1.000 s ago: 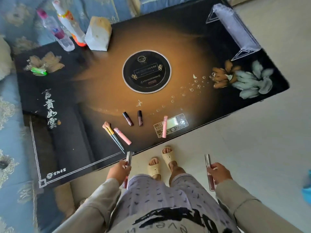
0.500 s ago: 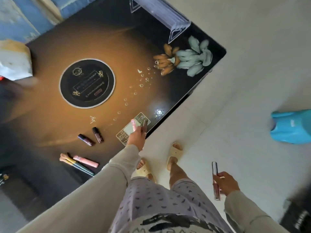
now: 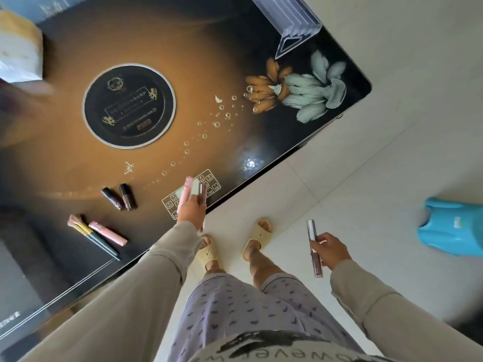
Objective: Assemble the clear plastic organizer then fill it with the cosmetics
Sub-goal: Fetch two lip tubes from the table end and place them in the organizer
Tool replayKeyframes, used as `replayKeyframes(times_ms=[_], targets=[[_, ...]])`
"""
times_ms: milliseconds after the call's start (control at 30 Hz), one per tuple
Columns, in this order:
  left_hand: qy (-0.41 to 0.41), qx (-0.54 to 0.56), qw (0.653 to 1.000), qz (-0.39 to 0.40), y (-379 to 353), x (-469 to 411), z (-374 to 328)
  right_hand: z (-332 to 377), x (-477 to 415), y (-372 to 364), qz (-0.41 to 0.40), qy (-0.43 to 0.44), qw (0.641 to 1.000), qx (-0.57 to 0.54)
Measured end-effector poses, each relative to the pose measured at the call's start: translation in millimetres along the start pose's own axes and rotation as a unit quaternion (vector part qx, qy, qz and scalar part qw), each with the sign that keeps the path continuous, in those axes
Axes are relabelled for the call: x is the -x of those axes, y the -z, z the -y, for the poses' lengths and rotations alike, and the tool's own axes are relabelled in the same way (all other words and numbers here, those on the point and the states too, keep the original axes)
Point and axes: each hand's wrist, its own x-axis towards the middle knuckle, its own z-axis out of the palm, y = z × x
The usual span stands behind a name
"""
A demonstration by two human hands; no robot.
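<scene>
The clear plastic organizer lies on its side at the far right corner of the black table. My left hand is over the table's near edge, gripping a dark lip gloss tube and closed around a pink tube on the printed keypad. My right hand hangs over the floor holding a silver-capped lip gloss. Two small dark bottles, a pink tube and two makeup brushes lie on the table to the left.
A round black hotplate is set into the table's middle. A white tissue pack stands at the far left. A blue plastic stool sits on the tiled floor to my right. My feet in cream slippers stand by the table's edge.
The view swung right and closer. My left hand rose from my side with its dark tube and reached the pink tube on the keypad, closing on it. My right hand stayed low with its gloss.
</scene>
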Motion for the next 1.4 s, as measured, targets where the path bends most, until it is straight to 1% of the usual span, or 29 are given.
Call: replayKeyframes(times_ms=[167, 233, 433, 633, 767, 867, 1000, 1100, 1233, 1400], targets=[[0.046, -0.018, 0.999, -0.012, -2, -7, -7, -1, -10, 12, 0.008, 0.001, 1.0, 0.0], [0.042, -0.012, 0.999, -0.014, -6, -4, -11, -6, -14, 18, 0.012, -0.006, 1.0, -0.001], [0.016, -0.087, 0.995, 0.051, -29, 15, -27, -32, -25, 34, 0.018, -0.04, 0.999, -0.008], [0.006, -0.148, 0.986, 0.079, -53, 25, -42, -44, -43, 74, -0.002, -0.059, 0.996, -0.071], [-0.013, -0.191, 0.977, 0.097, -57, 23, -67, -50, -56, 108, -0.044, -0.073, 0.987, -0.138], [-0.041, -0.224, 0.97, 0.09, -56, 13, -100, -58, -62, 124, -0.055, -0.093, 0.976, -0.187], [-0.055, -0.27, 0.953, 0.126, -62, -13, -160, -68, -68, 134, -0.063, -0.128, 0.964, -0.226], [-0.092, -0.293, 0.941, 0.143, -72, -33, -215, -76, -71, 139, -0.069, -0.17, 0.951, -0.249], [-0.144, -0.297, 0.93, 0.163, -89, -52, -300, -86, -76, 148, -0.064, -0.221, 0.934, -0.272], [-0.221, -0.335, 0.9, 0.172, -108, -65, -397, -93, -84, 167, -0.078, -0.271, 0.914, -0.29]])
